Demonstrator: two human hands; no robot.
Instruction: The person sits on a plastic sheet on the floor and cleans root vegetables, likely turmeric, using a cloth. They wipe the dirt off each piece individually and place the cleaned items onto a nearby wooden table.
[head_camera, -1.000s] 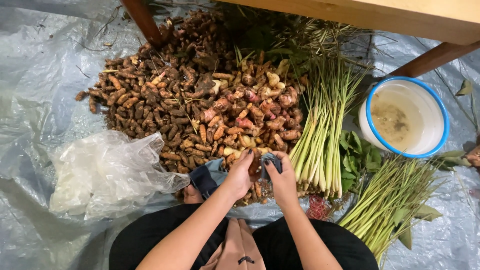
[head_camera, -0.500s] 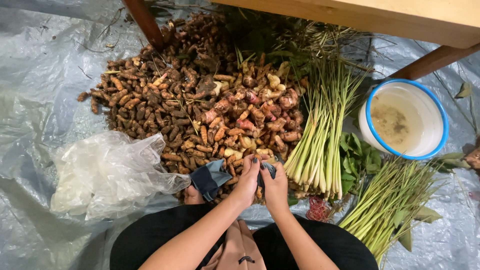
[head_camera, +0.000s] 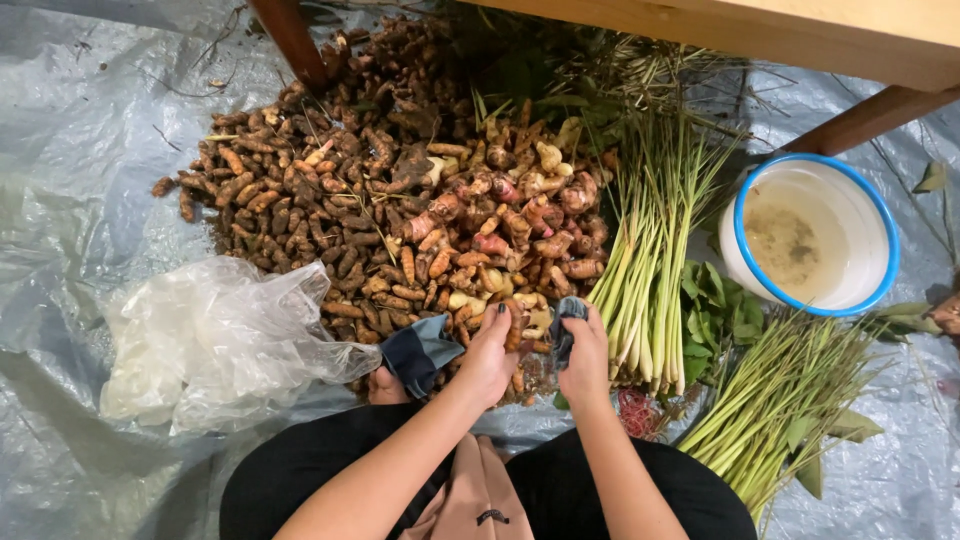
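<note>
Head view, seen from above. A person is seated on a grey plastic sheet spread over the ground, black-clad legs at the bottom edge.

Left hand: laid palm-down on the near edge of the root pile, fingers curled over a rhizome; whether it is actually gripped cannot be told. A dark grey cloth lies just left of that hand, against the wrist.

Right hand: fingers closed around a small dark cloth-like piece, held at the fingertips just beside the lemongrass.

Root pile: a large heap directly ahead of the hands. Darker brown finger-shaped rhizomes are on the left and back; paler, pinkish-orange knobbly rhizomes are on the right and near side, where the hands are.

Containers:
- White enamel basin with blue rim, right of the pile, near a wooden table leg. It holds a shallow layer of cloudy water with brownish sediment on the bottom; no solid items are seen in it.
- Crumpled clear plastic bag, left of the knees, touching the pile's edge. Contents cannot be made out; it looks slack.

Other items:
- Lemongrass bundle, stalks laid lengthwise between pile and basin.
- Green leaves, between lemongrass and basin.
- Second bundle of green stalks, lower right, angled toward the basin.
- Red rubber bands, on the sheet just right of the right forearm.
- Wooden table edge across the top.
</note>
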